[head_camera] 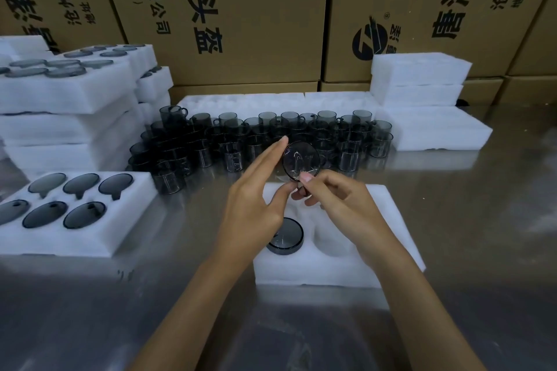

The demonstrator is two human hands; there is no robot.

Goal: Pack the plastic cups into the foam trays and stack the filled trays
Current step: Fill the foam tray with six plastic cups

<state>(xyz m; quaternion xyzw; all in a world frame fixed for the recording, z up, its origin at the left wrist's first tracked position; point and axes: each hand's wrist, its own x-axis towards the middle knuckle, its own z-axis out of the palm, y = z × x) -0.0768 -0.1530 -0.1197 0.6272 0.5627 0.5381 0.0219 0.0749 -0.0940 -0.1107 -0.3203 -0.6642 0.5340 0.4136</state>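
A smoky grey plastic cup (pixel 301 161) hangs tilted above the white foam tray (pixel 388 220), its bottom facing me. My right hand (pixel 334 205) pinches it by the handle and lower rim. My left hand (pixel 256 205) has straight fingers laid along the cup's left side, thumb near the handle. One cup (pixel 284 236) sits upside down in the tray's near-left pocket. An empty pocket (pixel 333 239) lies to its right; my hands hide the far pockets. Several loose cups (pixel 241 144) stand crowded behind the tray.
A filled foam tray (pixel 78 238) lies at the left on the steel table (pixel 482 220). Stacked filled trays (pixel 60 99) rise behind it. Empty foam trays (pixel 422 81) stand at the back right, with cardboard boxes (pixel 241 9) along the wall.
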